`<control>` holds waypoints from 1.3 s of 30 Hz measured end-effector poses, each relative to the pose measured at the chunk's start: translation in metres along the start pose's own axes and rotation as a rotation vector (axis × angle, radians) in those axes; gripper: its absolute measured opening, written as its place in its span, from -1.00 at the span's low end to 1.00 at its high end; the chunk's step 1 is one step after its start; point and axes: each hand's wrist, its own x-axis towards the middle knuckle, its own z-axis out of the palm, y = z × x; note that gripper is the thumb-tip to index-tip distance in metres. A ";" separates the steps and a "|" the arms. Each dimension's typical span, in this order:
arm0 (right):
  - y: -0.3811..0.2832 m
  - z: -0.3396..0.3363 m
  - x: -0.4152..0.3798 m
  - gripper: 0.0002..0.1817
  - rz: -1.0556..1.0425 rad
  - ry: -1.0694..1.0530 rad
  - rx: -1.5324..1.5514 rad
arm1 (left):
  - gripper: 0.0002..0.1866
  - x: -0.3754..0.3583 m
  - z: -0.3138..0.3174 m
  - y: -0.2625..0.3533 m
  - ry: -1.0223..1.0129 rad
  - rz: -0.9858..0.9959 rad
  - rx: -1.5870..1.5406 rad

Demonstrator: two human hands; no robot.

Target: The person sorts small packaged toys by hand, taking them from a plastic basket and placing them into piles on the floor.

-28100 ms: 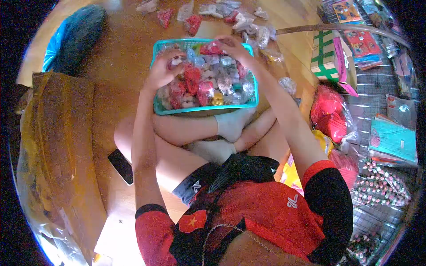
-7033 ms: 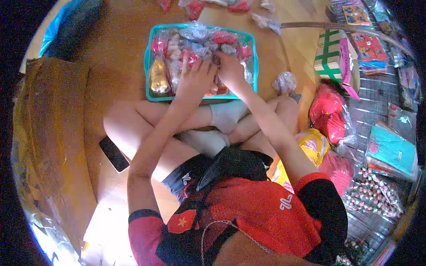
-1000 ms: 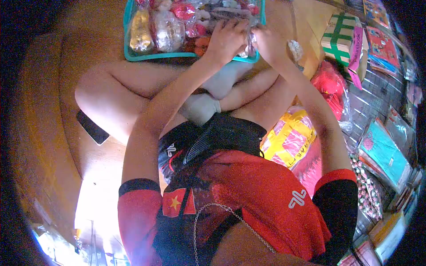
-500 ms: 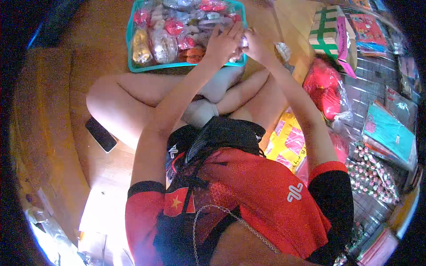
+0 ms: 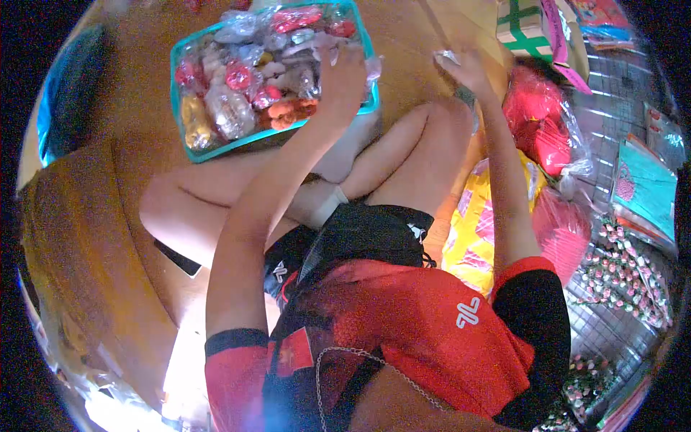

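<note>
- Nearest to you is your own red and black shirt (image 5: 425,324), with a thin chain (image 5: 338,360) hanging across the chest.
- Just past it, your legs are crossed on the wooden floor (image 5: 403,36), and a black pouch (image 5: 367,234) lies in your lap.
- A dark phone (image 5: 178,258) lies on the floor beside your left knee, partly hidden by the leg.
- At your right side a yellow and pink packet (image 5: 475,230) leans against your thigh, with red bagged goods (image 5: 536,122) just beyond it.
- Your left hand (image 5: 344,72) rests on the near right corner of the teal basket (image 5: 175,108); its fingers lie together, pressing down on the wrapped packets (image 5: 245,79) inside. You cannot tell whether they grip one.
- The basket sits on the floor just ahead of your shins, tilted in the view, and is full of small clear-wrapped items in red, gold and silver.
- Your right hand (image 5: 468,68) is out to the right of the basket, well apart from your left, above your right knee. Its fingers are pinched on a small clear packet (image 5: 445,56).
- Farther right, a box with green tape (image 5: 522,21) stands on the floor beyond that hand.
- Along the far right edge, a wire rack (image 5: 612,79) holds flat packaged goods, and small pink-and-white sweets (image 5: 626,266) lie in rows.
</note>
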 end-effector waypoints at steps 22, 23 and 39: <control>-0.014 -0.039 -0.035 -0.30 0.206 0.181 0.692 | -0.14 -0.018 -0.029 -0.016 0.128 0.043 -0.203; -0.032 -0.049 -0.044 -0.30 0.170 0.191 0.658 | -0.17 -0.019 -0.034 -0.021 0.184 0.078 -0.259; -0.212 0.019 -0.086 -0.32 -0.362 0.003 0.467 | -0.81 -0.123 -0.052 -0.135 0.662 -0.287 -0.408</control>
